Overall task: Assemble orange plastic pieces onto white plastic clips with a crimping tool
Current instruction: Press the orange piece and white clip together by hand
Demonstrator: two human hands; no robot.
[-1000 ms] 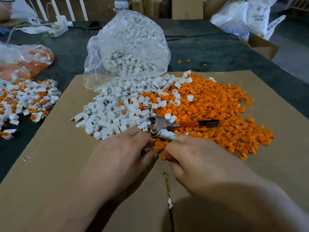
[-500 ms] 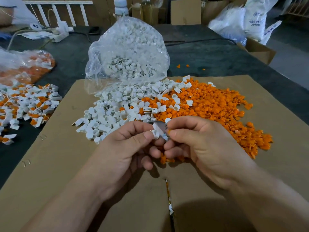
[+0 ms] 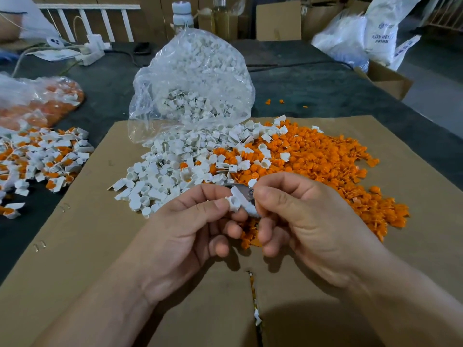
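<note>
My left hand (image 3: pixel 190 229) pinches the ring end of a white clip (image 3: pixel 234 202) between thumb and forefinger, just above the cardboard. My right hand (image 3: pixel 305 221) meets it from the right, its fingers curled, thumb and forefinger closed on the clip's tab end. Whether it also holds an orange piece is hidden. A sliver of the crimping tool's grey metal head (image 3: pixel 245 192) shows right behind the clip; my right hand covers the rest. Loose white clips (image 3: pixel 175 176) are heaped beyond my left hand, and orange pieces (image 3: pixel 325 166) beyond my right.
All of this lies on a cardboard sheet (image 3: pixel 75 246) on a dark table. A clear bag of white clips (image 3: pixel 198 81) stands behind the piles. Assembled orange-and-white pieces (image 3: pixel 37 156) and a bag of orange parts (image 3: pixel 45 101) lie at the left. A power strip (image 3: pixel 92 53) and boxes sit farther back.
Both hands lifted off the cardboard and came together around a white clip. The tool, in plain sight on the orange pile one second ago, is now almost wholly behind my hands.
</note>
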